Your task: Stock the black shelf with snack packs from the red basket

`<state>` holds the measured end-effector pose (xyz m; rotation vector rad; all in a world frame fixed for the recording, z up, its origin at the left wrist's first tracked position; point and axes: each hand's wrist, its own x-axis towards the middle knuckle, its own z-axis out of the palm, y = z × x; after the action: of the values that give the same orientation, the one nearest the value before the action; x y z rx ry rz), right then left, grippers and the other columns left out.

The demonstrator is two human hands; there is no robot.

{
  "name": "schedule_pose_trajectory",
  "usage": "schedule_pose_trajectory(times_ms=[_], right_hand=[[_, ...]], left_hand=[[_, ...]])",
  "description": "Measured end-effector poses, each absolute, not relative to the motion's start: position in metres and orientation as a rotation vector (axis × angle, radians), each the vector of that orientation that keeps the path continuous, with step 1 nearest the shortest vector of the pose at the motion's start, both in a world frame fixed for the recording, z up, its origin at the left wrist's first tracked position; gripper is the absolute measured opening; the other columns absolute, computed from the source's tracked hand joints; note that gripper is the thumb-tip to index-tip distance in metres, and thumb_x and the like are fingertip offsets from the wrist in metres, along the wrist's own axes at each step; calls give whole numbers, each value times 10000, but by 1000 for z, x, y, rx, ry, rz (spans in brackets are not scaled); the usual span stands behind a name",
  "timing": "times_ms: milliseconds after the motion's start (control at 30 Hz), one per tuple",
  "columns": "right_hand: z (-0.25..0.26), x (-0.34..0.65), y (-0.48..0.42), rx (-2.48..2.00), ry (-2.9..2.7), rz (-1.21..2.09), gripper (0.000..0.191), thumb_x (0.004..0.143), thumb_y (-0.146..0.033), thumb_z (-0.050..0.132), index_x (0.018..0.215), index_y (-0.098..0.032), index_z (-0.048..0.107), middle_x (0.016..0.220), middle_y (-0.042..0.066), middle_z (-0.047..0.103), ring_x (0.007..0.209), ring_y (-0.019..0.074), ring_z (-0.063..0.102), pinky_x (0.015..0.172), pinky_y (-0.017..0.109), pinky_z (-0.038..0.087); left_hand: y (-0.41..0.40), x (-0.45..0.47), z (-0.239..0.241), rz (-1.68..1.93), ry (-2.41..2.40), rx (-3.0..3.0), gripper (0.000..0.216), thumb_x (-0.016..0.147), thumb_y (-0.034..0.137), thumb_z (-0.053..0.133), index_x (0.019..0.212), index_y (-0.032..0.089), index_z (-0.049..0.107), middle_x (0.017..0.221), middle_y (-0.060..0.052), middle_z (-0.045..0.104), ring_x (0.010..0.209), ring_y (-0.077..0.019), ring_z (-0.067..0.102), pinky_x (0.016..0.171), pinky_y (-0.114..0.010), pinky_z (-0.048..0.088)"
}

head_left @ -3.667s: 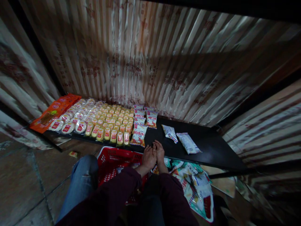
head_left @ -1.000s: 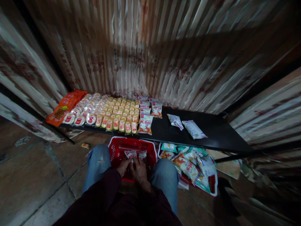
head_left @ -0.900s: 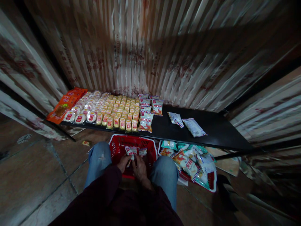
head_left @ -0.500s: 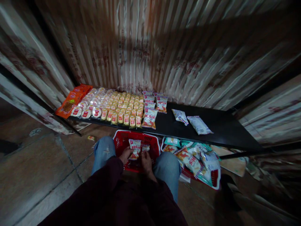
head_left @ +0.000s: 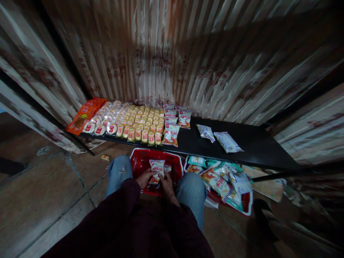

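Between my knees, over the red basket, I have a white and red snack bag with striped ends. My left hand is closed on its left side. Fingers of my right hand touch the bag's lower right edge. A second snack bag sits partly behind the first, at the right hand's fingers. Most of that second bag is hidden.
A low black shelf carries orange packets, round white cakes, yellow wrapped cakes and upright snack bags. Two snack bags lie at its right. Another red basket holds several bags. One small packet lies on the floor.
The first snack bag has shifted slightly right in my left hand and now overlaps the second bag. My right hand's fingers have come against its edge.
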<state>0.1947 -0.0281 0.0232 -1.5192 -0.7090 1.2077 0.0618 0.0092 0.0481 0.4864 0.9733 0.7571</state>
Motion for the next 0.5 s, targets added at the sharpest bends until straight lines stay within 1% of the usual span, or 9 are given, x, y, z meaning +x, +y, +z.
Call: schedule_pose_trajectory(times_ms=[100,200,367,500], right_hand=[[20,195,-28,-1528,-693,1200,642,579,-543,733,1091,-159,678,1003,88,736,937,265,665,841,366,522],[20,195,-28,-1505,-674,1208,654,568,-549,745,1091,-162,674,1020,85,732,963,267,654,868,376,512],[33,191,-29,-1399,-624,1319,656,606,-613,713,1080,-161,677,1017,98,735,949,276,669,859,385,519],[38,190,-30,-1450,-694,1298,689,618,-609,718,1139,-164,647,1050,101,729,982,279,667,856,368,521]], left_hand=[[8,61,51,752,979,510,457,573,198,811,994,127,649,909,-95,735,832,-223,689,780,-311,507],[9,60,52,739,997,512,479,553,198,820,994,133,646,885,-88,735,839,-231,689,783,-321,503],[9,61,51,727,1000,520,460,533,229,824,951,125,663,900,-98,732,879,-243,683,821,-330,492],[8,63,47,738,967,573,456,524,257,825,936,129,676,919,-100,733,901,-249,677,830,-328,481]])
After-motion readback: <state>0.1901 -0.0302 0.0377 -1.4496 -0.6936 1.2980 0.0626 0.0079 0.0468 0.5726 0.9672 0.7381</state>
